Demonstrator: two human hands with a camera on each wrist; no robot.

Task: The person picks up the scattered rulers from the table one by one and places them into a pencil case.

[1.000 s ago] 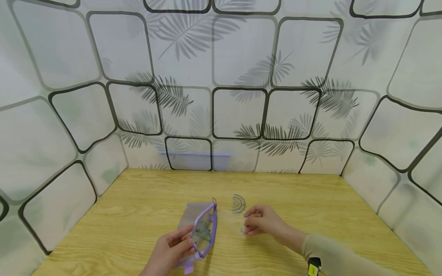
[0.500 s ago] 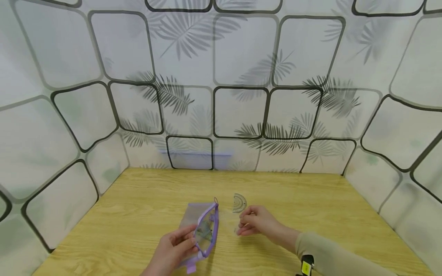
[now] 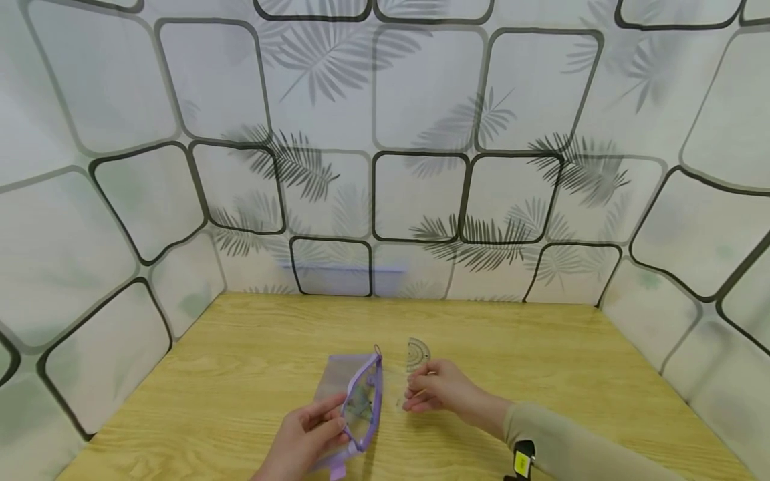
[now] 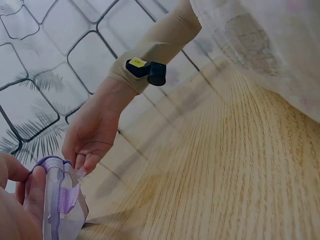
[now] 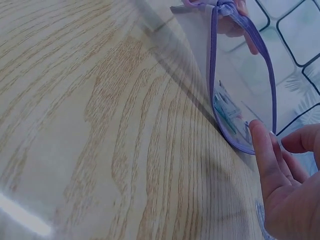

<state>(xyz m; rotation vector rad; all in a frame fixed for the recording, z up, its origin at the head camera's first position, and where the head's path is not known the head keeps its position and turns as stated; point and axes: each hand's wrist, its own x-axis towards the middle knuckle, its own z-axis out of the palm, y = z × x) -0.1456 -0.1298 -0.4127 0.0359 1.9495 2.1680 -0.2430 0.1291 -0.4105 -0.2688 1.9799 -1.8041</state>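
Note:
A purple-trimmed pencil pouch (image 3: 380, 394) with see-through sides stands tilted on the table, its zip mouth spread. My left hand (image 3: 303, 431) grips the pouch's near side, fingers at the rim. Small greenish and blue items (image 5: 227, 112) lie inside; their kind is unclear. Just right of the mouth, my right hand (image 3: 442, 391) pinches a clear plastic piece (image 3: 400, 403), mostly hidden by the fingers. Its transparent corner also shows below the right fingertips in the left wrist view. A clear protractor (image 3: 418, 354) lies flat just beyond the right hand.
The wood-grain table (image 3: 517, 341) carries all of this. Patterned curtain-like walls (image 3: 421, 200) enclose it at the back and both sides. A black device with a yellow label (image 3: 522, 461) sits on the right sleeve.
My right hand has moved left toward the pouch mouth with the clear plastic piece. The left hand and pouch have shifted very slightly right in view.

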